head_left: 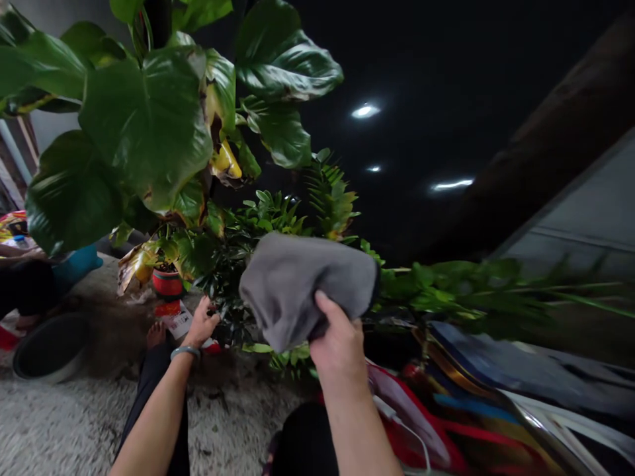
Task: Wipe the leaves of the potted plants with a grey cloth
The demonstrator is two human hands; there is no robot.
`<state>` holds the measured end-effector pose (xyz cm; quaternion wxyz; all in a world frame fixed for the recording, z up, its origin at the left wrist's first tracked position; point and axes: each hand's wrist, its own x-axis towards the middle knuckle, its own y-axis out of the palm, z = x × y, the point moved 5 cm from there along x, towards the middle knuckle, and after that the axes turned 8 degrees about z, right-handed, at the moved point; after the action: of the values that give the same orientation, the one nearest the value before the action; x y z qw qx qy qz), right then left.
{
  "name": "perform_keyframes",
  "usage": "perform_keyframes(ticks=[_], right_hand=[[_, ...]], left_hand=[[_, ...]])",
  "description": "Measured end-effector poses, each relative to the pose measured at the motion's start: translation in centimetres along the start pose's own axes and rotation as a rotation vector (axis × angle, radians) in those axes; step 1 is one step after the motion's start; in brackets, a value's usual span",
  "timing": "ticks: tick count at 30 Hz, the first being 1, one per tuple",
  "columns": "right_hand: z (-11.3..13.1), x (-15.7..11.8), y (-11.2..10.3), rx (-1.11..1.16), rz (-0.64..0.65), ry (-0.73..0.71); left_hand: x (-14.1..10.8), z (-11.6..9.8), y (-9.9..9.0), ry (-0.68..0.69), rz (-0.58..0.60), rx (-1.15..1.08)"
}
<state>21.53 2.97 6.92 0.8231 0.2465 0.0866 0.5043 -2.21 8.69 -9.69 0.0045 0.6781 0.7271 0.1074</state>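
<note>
A grey cloth with a dark edge hangs bunched in my right hand, its thumb pressed on top. Behind the cloth grow low green plants, and part of their foliage is hidden by it. My left hand, with a bracelet at the wrist, reaches low beside the dark leaves. Its fingers are loosely bent and apart, and nothing shows in them; whether they touch the leaves I cannot tell. Large glossy leaves, some browned or yellow, spread above at the left.
A red pot stands beyond my left hand, near a red and white packet. At the left are a dark round tub and another person's leg. Red bags and blurred stacked items lie to the right.
</note>
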Motion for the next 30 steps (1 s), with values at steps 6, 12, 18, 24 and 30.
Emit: perform_keyframes(ticks=[6,12,18,24,30], right_hand=[[-7.6,-2.1,-0.7,0.071,0.069,0.517],[-7.4,-6.8,-3.1,0.025,0.116,0.497],[-4.2,0.3,0.2,0.216,-0.005,0.223],[-12.5,-8.2,-1.6,0.088,0.208,0.776],[-5.1,-4.0,-2.3,0.098,0.082,0.301]], left_hand=[[0.5,0.9,1.2,-0.071,0.141,-0.052],[0.9,1.1,0.5,-0.045,0.092,-0.036],[0.9,1.7,0.6,-0.105,0.089,-0.012],[1.2,1.1,-0.2,-0.051,0.059,-0.04],[0.9,1.8,-0.5,-0.146,0.028,-0.116]])
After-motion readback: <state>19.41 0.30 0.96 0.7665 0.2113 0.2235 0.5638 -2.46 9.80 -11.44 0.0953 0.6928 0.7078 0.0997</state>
